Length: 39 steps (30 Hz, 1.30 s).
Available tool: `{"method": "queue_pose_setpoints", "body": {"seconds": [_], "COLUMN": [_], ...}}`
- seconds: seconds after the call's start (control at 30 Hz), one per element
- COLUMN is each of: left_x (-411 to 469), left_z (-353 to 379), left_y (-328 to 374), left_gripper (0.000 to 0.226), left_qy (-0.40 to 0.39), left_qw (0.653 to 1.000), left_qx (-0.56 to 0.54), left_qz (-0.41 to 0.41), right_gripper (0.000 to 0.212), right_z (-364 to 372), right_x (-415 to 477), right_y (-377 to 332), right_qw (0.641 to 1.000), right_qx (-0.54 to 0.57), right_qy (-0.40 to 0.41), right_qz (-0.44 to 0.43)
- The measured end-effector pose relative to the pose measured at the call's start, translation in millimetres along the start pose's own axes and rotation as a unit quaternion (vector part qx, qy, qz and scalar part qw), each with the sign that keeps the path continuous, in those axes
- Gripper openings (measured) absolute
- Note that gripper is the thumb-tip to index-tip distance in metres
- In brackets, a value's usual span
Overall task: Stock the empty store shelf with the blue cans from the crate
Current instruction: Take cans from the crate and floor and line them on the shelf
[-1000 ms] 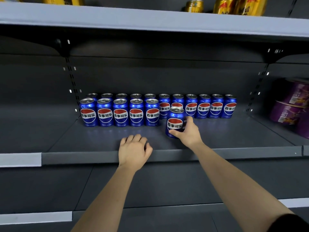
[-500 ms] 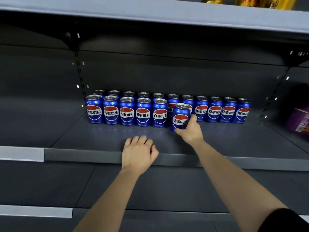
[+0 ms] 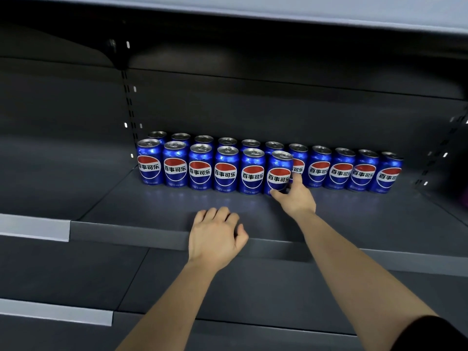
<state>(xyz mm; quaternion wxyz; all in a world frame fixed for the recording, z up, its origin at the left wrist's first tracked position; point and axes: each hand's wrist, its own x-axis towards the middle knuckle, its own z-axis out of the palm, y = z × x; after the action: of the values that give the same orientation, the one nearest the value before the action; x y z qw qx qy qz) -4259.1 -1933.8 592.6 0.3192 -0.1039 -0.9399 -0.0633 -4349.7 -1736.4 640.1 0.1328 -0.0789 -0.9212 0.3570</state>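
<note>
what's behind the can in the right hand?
A back-row can: only its lid shows above the held can; its body is covered. The right hand hides part of the neighbouring can.

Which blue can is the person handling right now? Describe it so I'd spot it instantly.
Find the dark grey shelf, where blue cans stand in two rows near the back. The front row runs from the left, and the sixth can ends it. Only that one has the right hand gripping its side.
</note>
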Motion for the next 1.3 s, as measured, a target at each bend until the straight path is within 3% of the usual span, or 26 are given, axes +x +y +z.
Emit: {"method": "queue_pose_setpoints", "body": {"seconds": [0.33,0.53,0.63,0.7,0.83,0.93,1.17,1.3], "left_x": [-0.9,-0.9,-1.8,-1.6,-8.4,-24.7,-78.3,-116.0], "left_z": [-0.6,-5.3,-8.0,-9.4,-14.9,-21.6,-31.7,-34.1], "left_y": [0.2,1.7,3.2,4.0,5.1,4.7,14.1,19.4], "left_gripper": [0.036,0.036,0.038,0.041,0.055,0.045,0.044,0.042], "left_qy": [-0.008,-0.032,-0.040,-0.041,-0.072,-0.067,-0.039,-0.044], "left_qw": [1.000,0.999,0.999,0.999,0.997,0.994,0.993,0.991], "left_qx": [-0.007,-0.006,-0.001,-0.002,-0.033,-0.075,-0.109,-0.121], "left_qz": [-0.008,-0.009,-0.015,-0.015,-0.016,-0.038,-0.023,-0.025], "right_gripper": [0.079,0.106,0.110,0.105,0.066,0.053,0.044,0.049], "right_z": [5.1,-1.6,-7.2,-11.2,-24.3,-31.3,-30.8,-22.5], "right_x": [-3.0,-19.5,-36.4,-50.0,-78.8,-102.4,-165.0,-207.7], "right_y": [2.9,-2.9,-4.8,-5.1,-2.3,8.7,44.4,66.4], "right_qw": [0.998,0.997,0.998,0.998,0.995,0.993,0.982,0.984], "right_qx": [-0.054,-0.073,-0.021,0.008,-0.034,-0.068,-0.064,-0.017], "right_qy": [0.005,-0.025,-0.059,-0.066,-0.080,-0.052,0.034,0.046], "right_qz": [-0.010,-0.010,0.015,0.011,-0.045,-0.086,-0.176,-0.174]}}
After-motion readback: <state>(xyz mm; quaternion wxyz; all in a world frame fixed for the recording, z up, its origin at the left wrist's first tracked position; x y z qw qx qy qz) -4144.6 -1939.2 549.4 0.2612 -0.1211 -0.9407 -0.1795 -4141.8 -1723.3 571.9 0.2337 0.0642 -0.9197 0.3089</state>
